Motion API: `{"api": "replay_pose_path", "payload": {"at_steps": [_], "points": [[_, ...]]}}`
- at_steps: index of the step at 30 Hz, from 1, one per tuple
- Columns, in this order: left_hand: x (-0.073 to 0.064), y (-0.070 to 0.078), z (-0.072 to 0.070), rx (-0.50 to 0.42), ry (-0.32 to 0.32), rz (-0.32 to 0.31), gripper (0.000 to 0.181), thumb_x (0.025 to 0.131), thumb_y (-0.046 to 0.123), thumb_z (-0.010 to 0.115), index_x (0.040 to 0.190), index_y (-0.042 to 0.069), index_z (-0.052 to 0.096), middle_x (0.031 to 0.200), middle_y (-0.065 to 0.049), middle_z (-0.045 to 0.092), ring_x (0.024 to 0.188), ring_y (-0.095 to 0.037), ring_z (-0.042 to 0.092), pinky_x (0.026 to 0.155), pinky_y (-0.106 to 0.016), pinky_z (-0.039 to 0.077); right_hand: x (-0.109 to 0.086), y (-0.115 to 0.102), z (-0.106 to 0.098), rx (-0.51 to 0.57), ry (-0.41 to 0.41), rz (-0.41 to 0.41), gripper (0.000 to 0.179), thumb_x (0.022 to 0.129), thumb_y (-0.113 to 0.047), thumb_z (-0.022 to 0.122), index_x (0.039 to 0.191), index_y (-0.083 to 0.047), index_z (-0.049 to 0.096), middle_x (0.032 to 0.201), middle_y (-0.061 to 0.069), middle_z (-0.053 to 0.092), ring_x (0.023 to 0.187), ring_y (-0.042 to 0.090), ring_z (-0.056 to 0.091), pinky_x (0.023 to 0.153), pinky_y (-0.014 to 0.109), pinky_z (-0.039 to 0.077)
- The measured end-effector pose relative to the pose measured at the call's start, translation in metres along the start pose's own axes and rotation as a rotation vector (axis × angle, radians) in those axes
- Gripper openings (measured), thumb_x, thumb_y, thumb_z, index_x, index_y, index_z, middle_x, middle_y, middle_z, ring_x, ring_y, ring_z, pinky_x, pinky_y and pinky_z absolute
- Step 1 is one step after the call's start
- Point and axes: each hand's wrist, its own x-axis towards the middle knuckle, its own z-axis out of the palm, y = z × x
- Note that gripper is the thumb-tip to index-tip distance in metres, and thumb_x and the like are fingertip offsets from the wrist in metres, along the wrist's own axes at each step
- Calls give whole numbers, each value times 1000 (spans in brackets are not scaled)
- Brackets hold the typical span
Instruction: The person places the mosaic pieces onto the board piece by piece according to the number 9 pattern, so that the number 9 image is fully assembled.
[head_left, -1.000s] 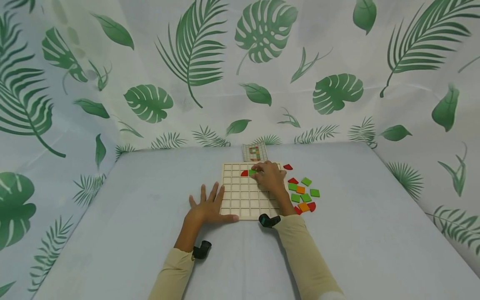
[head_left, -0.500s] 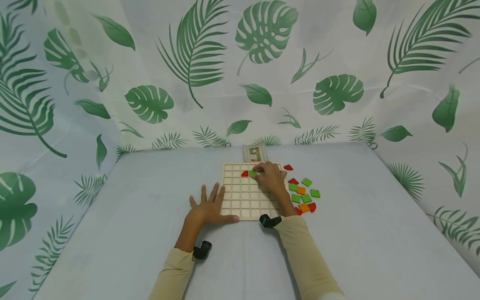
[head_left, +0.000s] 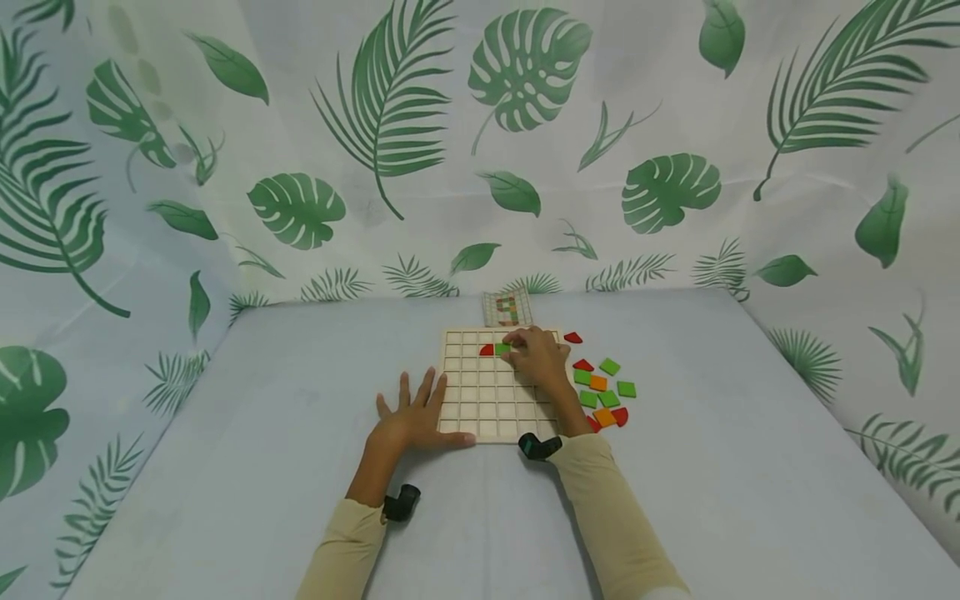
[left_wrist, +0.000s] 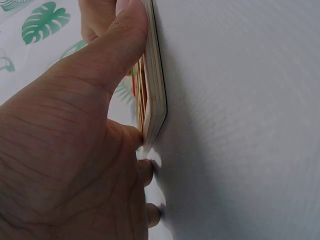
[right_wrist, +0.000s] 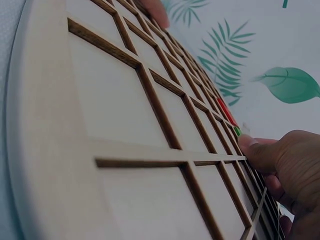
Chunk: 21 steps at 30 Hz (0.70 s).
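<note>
A pale wooden grid board (head_left: 480, 410) lies flat on the table. In its upper rows, a red quarter-round tile (head_left: 487, 350) sits directly left of a green square tile (head_left: 502, 350). My right hand (head_left: 538, 354) reaches over the board, thumb and index finger pinching the green tile at its right side; the other fingers hide the cells beneath. With fingers spread, my left hand (head_left: 408, 422) steadies the board's near-left corner. The left wrist view shows its thumb (left_wrist: 120, 45) lying along the board's plywood edge (left_wrist: 156, 75).
To the board's right lie loose tiles: several green squares (head_left: 609, 399), orange squares (head_left: 597, 383) and red pieces (head_left: 619, 416). One red tile (head_left: 573, 337) lies apart near the far right corner. Behind the board is a pattern card (head_left: 507, 308); a leaf-printed cloth (head_left: 420, 233) rises beyond.
The whole head view shifts slightly. Both hands keep their places on the board, and the red and green tiles stay in the same cells.
</note>
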Motion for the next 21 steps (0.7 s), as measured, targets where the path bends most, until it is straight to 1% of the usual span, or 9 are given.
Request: {"api": "replay_pose_path", "payload": {"at_steps": [5,12,21], "points": [[-2,0,-1,-1,4,2,112,77,76,60,159,17,10,166,-8,0,149,-46,-6,108,-77,7,1,1,1,-7,5,-9,19,90,-31,72,105,-20,72,104,6,65,103,27,57,89,60,31],[-4,1,-3,-12,19,20,111,78,73,62,158,14,13,166,-11,3,149,-48,-4,107,-78,8,-1,0,0,30,9,-25,19,89,-30,72,106,-20,71,103,5,64,101,26,56,88,57,29],[-2,-1,0,-11,9,20,111,78,76,59,159,16,11,166,-9,1,149,-47,-6,107,-77,8,-3,0,0,21,5,-9,20,90,-29,72,107,-19,71,105,6,65,103,26,57,90,58,29]]}}
